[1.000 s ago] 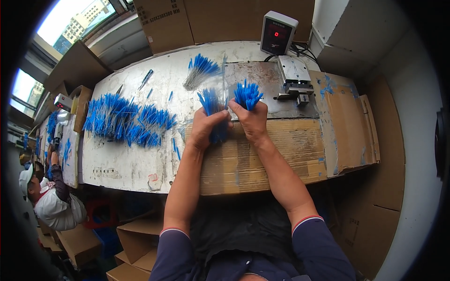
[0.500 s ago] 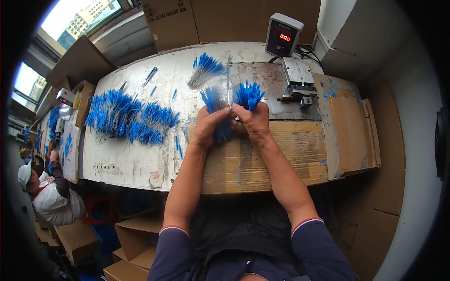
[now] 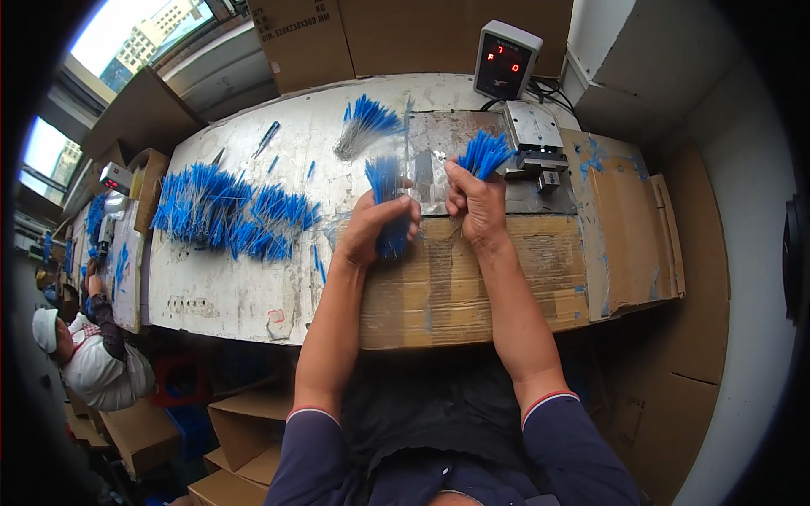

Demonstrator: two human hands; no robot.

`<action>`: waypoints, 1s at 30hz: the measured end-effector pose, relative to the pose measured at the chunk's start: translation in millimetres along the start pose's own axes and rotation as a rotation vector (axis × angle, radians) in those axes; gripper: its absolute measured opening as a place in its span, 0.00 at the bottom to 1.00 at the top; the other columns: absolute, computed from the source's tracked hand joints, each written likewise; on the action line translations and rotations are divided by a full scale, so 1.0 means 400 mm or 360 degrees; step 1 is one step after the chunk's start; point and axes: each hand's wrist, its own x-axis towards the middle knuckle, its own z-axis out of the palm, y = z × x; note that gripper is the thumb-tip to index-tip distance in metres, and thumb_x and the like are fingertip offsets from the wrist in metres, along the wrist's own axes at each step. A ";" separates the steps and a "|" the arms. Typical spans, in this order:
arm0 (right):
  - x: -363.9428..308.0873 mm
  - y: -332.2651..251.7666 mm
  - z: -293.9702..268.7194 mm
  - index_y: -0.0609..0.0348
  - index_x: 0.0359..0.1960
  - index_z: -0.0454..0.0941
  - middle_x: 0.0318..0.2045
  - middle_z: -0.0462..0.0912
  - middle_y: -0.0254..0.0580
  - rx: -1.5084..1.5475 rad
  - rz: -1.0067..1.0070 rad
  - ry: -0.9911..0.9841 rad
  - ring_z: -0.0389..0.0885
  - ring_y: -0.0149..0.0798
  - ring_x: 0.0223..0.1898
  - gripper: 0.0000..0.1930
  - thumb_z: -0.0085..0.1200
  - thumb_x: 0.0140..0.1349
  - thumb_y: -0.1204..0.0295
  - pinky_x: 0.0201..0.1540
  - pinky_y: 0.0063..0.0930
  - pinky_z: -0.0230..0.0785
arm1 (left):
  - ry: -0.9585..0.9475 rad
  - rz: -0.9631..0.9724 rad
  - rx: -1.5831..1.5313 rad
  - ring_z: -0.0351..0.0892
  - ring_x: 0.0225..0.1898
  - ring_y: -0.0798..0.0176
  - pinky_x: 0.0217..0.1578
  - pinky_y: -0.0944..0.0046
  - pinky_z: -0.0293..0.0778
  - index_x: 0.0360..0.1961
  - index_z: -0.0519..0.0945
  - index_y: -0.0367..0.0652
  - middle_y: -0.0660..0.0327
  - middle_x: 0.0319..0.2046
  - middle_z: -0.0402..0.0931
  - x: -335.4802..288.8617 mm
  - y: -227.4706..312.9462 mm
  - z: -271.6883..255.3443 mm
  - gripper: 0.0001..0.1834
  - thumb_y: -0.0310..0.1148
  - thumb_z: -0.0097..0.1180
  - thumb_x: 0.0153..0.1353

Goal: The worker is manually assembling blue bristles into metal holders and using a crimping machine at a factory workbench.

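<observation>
My left hand is wrapped round a bundle of thin blue-tipped wires, whose blue ends show above and below the fingers. A short way to its right, my right hand grips another blue-tipped bundle, fanned out at the top and leaning right. The hands are apart. Beyond the left hand lies a loose bundle with blue ends and pale stems. A wide heap of the same wires spreads across the left of the worktable.
A small metal machine stands right of my right hand, with a red-digit display box behind it. Cardboard covers the near table edge. A screwdriver-like tool lies at the back. Another person works far left.
My hands have drawn apart. The right hand has moved right and slightly away from me with its bundle, towards the machine. The display's lit characters have changed.
</observation>
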 end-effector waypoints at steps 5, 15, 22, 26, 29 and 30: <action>-0.044 0.014 0.053 0.64 0.36 0.82 0.23 0.82 0.36 -0.0333 0.0143 -0.0341 0.78 0.29 0.16 0.08 0.70 0.60 0.75 0.14 0.23 0.70 | -0.0019 -0.0044 0.0208 0.83 0.29 0.66 0.29 0.67 0.81 0.54 0.75 0.39 0.59 0.34 0.82 0.000 -0.008 0.006 0.20 0.33 0.66 0.65; -0.026 0.016 0.034 0.65 0.32 0.82 0.20 0.81 0.39 -0.0360 0.0292 -0.0291 0.77 0.31 0.14 0.05 0.65 0.60 0.76 0.11 0.26 0.68 | -0.0026 0.0045 0.0410 0.86 0.31 0.62 0.33 0.65 0.83 0.54 0.74 0.37 0.55 0.35 0.84 0.007 -0.012 0.028 0.21 0.30 0.66 0.63; -0.022 0.026 0.038 0.62 0.31 0.80 0.17 0.77 0.35 -0.0099 0.0285 -0.0184 0.70 0.28 0.11 0.05 0.64 0.61 0.75 0.12 0.23 0.61 | -0.0022 0.0048 0.0221 0.89 0.36 0.58 0.36 0.63 0.85 0.54 0.77 0.32 0.52 0.36 0.86 0.008 -0.009 0.008 0.19 0.29 0.62 0.65; -0.030 0.024 0.038 0.63 0.32 0.81 0.18 0.78 0.36 -0.0199 0.0215 -0.0236 0.71 0.28 0.11 0.04 0.63 0.61 0.76 0.12 0.24 0.63 | -0.0048 -0.0001 0.0197 0.87 0.33 0.60 0.35 0.64 0.84 0.49 0.79 0.35 0.54 0.35 0.85 0.007 -0.008 0.013 0.12 0.29 0.60 0.68; -0.042 0.006 0.051 0.64 0.33 0.81 0.19 0.80 0.37 -0.0344 0.0186 -0.0291 0.73 0.29 0.12 0.04 0.63 0.62 0.76 0.12 0.24 0.64 | -0.0050 -0.0056 0.0273 0.87 0.33 0.62 0.33 0.65 0.84 0.51 0.79 0.37 0.55 0.35 0.85 0.000 -0.001 0.012 0.13 0.30 0.60 0.68; -0.046 -0.003 0.055 0.64 0.33 0.81 0.20 0.81 0.38 -0.0407 0.0216 -0.0306 0.74 0.30 0.12 0.04 0.62 0.62 0.76 0.13 0.25 0.65 | -0.0032 -0.0093 0.0301 0.86 0.32 0.62 0.32 0.65 0.83 0.52 0.79 0.38 0.56 0.36 0.85 -0.003 0.000 0.013 0.13 0.30 0.60 0.68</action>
